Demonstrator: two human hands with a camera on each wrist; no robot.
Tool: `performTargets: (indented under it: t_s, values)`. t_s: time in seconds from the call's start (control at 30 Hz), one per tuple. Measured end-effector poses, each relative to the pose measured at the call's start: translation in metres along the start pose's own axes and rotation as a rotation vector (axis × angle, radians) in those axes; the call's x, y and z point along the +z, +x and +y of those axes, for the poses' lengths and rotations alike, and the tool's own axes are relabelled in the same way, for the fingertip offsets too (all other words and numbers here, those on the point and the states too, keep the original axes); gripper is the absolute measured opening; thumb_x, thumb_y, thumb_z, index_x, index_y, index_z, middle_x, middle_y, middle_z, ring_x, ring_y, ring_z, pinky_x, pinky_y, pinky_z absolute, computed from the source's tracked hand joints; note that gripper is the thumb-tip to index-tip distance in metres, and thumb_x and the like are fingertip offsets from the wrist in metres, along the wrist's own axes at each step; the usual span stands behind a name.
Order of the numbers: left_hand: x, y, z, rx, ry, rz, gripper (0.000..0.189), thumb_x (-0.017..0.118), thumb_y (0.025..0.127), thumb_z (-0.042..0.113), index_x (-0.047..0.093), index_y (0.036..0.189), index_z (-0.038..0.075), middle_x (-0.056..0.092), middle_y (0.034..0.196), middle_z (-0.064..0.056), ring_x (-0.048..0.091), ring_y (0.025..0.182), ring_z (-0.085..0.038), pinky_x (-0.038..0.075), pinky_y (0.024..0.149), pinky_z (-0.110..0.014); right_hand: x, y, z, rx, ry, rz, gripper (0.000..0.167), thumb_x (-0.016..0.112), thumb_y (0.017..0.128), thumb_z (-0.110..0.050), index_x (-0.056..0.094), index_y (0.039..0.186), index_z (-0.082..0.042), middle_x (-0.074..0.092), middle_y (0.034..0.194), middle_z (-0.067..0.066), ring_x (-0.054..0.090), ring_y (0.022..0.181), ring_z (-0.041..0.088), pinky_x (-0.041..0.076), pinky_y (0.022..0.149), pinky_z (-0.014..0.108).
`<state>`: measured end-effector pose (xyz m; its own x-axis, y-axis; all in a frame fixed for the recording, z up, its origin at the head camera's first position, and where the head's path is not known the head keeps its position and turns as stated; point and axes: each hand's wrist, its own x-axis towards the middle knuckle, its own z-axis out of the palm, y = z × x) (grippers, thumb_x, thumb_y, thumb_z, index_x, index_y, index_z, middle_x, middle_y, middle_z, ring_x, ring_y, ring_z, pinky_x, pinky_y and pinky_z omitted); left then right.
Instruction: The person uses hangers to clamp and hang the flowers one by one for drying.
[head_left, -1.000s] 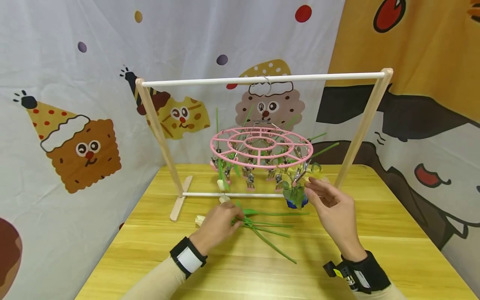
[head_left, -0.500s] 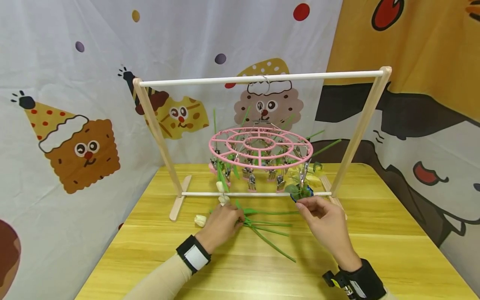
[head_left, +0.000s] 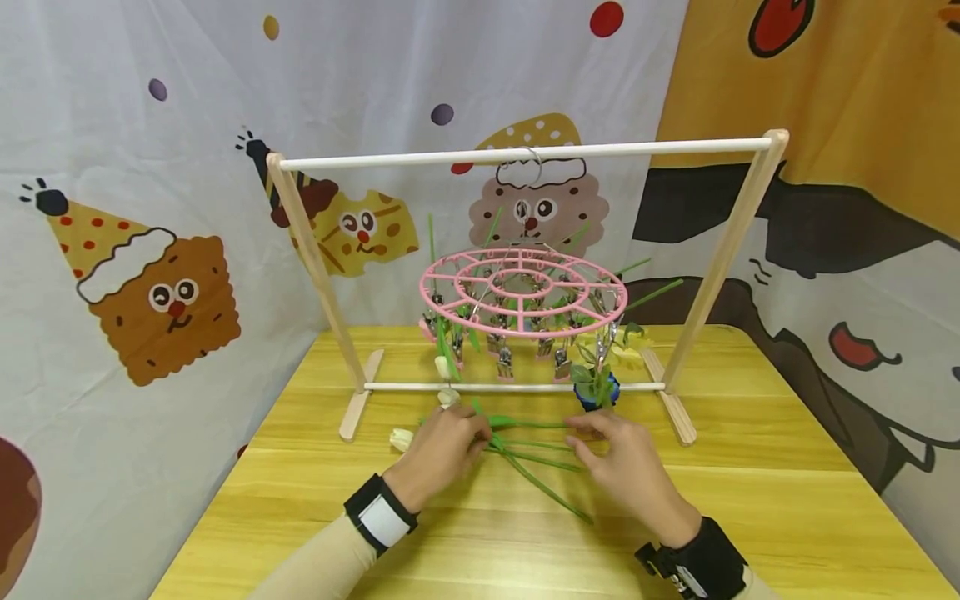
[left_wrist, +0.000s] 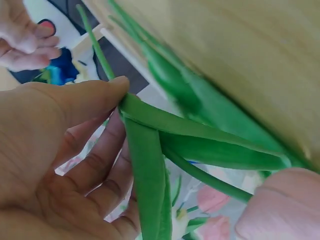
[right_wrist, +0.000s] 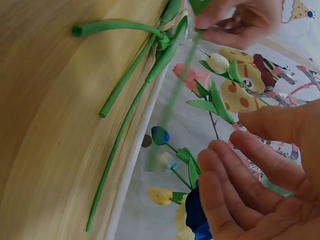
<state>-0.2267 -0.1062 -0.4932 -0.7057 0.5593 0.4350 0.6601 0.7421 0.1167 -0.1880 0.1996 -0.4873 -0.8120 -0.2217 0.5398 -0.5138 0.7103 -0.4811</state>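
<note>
In the head view my left hand (head_left: 442, 450) is low over a bunch of tulips lying on the table. Its thumb and index finger pinch one tulip (left_wrist: 150, 120) at the stem, just where the green leaves fork, as the left wrist view shows. That tulip's pale bloom (left_wrist: 280, 210) points away from the palm, and its stem looks blurred in the right wrist view. More stems (head_left: 540, 483) fan out to the right on the wood. My right hand (head_left: 622, 458) reaches the stem ends with loosely bent fingers and nothing gripped; its palm faces the right wrist camera.
A pink round clip hanger (head_left: 517, 333) hangs from the white bar (head_left: 405, 161) of a wooden stand. Tulips and other flowers dangle head-down from its clips, including a blue rose (head_left: 585, 396) close behind my right hand. A patterned cloth (head_left: 360, 75) covers the wall.
My right hand has left the blue rose on the hanger and come down and left to the stems. The left hand has stayed almost in place over the tulips.
</note>
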Motion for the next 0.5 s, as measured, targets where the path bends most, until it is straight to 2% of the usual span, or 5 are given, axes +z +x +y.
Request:
performTargets:
  t_s: [0.13, 0.23, 0.3, 0.37, 0.5]
  values:
    - [-0.011, -0.001, 0.004, -0.001, -0.087, 0.058, 0.010, 0.096, 0.097, 0.007, 0.088, 0.100, 0.013, 0.083, 0.096, 0.000, 0.078, 0.088, -0.016, 0.068, 0.077, -0.026, -0.003, -0.003, -0.002, -0.007, -0.014, 0.022, 0.028, 0.096, 0.096, -0.004, 0.089, 0.122, -0.012, 0.088, 0.113, 0.007, 0.085, 0.097, 0.028, 0.072, 0.078, 0.040]
    - [-0.021, -0.002, 0.006, -0.013, -0.154, 0.092, 0.010, 0.096, 0.098, 0.009, 0.088, 0.104, 0.012, 0.083, 0.098, 0.000, 0.079, 0.089, -0.015, 0.068, 0.077, -0.025, -0.005, -0.005, -0.003, -0.012, 0.025, 0.099, 0.028, 0.096, 0.095, -0.002, 0.089, 0.119, -0.016, 0.088, 0.109, 0.000, 0.084, 0.094, 0.020, 0.070, 0.080, 0.033]
    - [-0.026, -0.002, 0.008, -0.023, -0.184, 0.116, 0.012, 0.096, 0.098, 0.009, 0.087, 0.106, 0.012, 0.084, 0.101, 0.001, 0.080, 0.090, -0.015, 0.069, 0.079, -0.027, -0.007, -0.006, -0.004, -0.022, 0.111, 0.164, 0.028, 0.095, 0.095, 0.001, 0.089, 0.117, -0.015, 0.087, 0.106, -0.001, 0.082, 0.093, 0.014, 0.070, 0.084, 0.026]
    - [-0.030, -0.001, 0.009, -0.029, -0.209, 0.142, 0.014, 0.096, 0.098, 0.008, 0.086, 0.108, 0.012, 0.084, 0.103, 0.000, 0.080, 0.092, -0.016, 0.069, 0.081, -0.029, -0.009, -0.004, -0.005, -0.032, 0.248, 0.209, 0.027, 0.092, 0.096, 0.006, 0.088, 0.117, -0.010, 0.087, 0.107, 0.000, 0.082, 0.093, 0.008, 0.069, 0.086, 0.022]
    - [-0.032, 0.000, 0.011, -0.024, -0.256, 0.192, 0.017, 0.095, 0.098, 0.006, 0.085, 0.110, 0.012, 0.084, 0.106, -0.002, 0.081, 0.094, -0.016, 0.071, 0.081, -0.030, -0.011, 0.001, -0.011, -0.084, 0.504, 0.271, 0.031, 0.084, 0.096, 0.020, 0.084, 0.121, 0.002, 0.087, 0.114, 0.005, 0.085, 0.095, 0.006, 0.069, 0.087, 0.018]
